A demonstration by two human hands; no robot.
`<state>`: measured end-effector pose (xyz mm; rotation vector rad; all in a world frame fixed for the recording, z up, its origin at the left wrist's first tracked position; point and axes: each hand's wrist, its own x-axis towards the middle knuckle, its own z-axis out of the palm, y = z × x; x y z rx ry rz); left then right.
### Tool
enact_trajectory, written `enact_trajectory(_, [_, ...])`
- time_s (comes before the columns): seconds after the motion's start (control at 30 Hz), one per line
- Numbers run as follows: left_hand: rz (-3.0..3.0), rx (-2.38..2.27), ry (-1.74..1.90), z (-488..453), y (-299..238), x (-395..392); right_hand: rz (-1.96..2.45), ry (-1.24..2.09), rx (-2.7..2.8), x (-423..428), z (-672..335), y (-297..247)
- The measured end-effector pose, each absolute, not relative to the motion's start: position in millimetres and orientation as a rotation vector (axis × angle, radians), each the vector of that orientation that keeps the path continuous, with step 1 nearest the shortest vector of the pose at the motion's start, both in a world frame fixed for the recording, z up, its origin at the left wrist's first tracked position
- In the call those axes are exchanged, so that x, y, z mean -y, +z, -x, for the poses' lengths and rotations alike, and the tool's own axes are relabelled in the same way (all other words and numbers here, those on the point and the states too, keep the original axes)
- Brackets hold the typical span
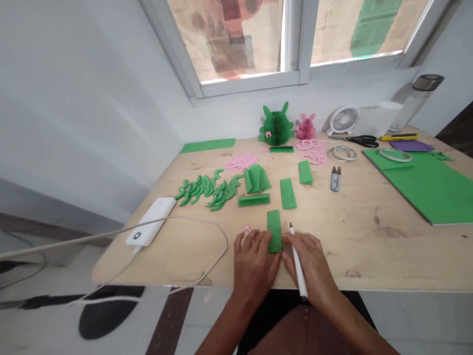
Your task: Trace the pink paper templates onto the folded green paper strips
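A folded green paper strip [274,230] lies on the table close to me, with faint curved lines drawn on it. The fingers of my left hand [254,264] are on its left edge, thumb near the bottom corner, holding it against the tabletop. A white pen [298,266] with a dark tip rests in my right hand [312,261], tip pointing away from me. My right fingertips sit at the strip's right edge. Just beyond are another marked green strip [287,194], a folded green piece [305,172] and a standing folded green paper [256,178].
Green curved cutouts [199,189] and pink cutouts [242,161] lie to the left. A white power bank [151,222] trails a cable. Thread snips [336,178], tape rolls [343,153], black scissors [364,141] and a large green sheet [432,185] are on the right.
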<state>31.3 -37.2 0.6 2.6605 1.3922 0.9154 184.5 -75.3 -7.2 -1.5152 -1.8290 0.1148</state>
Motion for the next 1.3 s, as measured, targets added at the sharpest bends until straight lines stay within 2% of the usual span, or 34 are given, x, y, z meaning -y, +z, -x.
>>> enact_trajectory(0.27, [-2.568,-1.43,1.119,-26,4,29,1.43,0.142,1.721,76,-188,-1])
enact_trajectory(0.5, [-2.337,-1.621,1.307,-49,37,-28,1.523,0.095,1.571,90,-200,-3])
enact_trajectory(0.63, [-2.49,-1.701,1.124,-82,37,-54,1.549,0.082,1.529,92,-201,-10])
enact_trajectory(0.77, [-2.641,-1.562,0.939,-97,27,-50,1.534,0.08,1.493,91,-202,-13])
enact_trajectory(0.97, [-2.71,-1.552,0.892,-52,28,-37,1.547,0.136,1.496,92,-204,-15])
enact_trajectory(1.3, [-2.862,-1.726,0.668,-19,25,-90,1.523,-0.001,1.557,91,-206,-15])
